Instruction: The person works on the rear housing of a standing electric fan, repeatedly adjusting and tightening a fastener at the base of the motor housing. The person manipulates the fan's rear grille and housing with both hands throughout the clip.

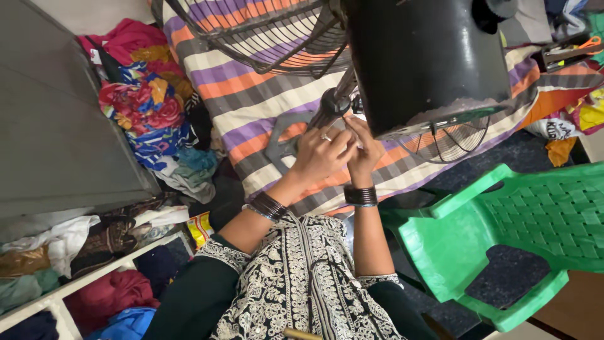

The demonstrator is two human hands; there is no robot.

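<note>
Both hands meet at the fan shaft [331,106], just below the black motor housing [428,56]. Left hand [319,154] nearer; right hand [365,148] beside. Whether the fingers are closed cannot be told; shaft runs upward, away.

Green plastic chair [503,233] right; clothes-stuffed shelf [56,299] left; dark floor [528,148].

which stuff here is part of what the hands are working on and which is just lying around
In hand:
- left hand and right hand, both at the fan's hub
- black fan motor housing
- wire fan guard
- grey fan blade

Lying about:
- green plastic chair
- heap of clothes
- striped cloth
- scissors
</note>
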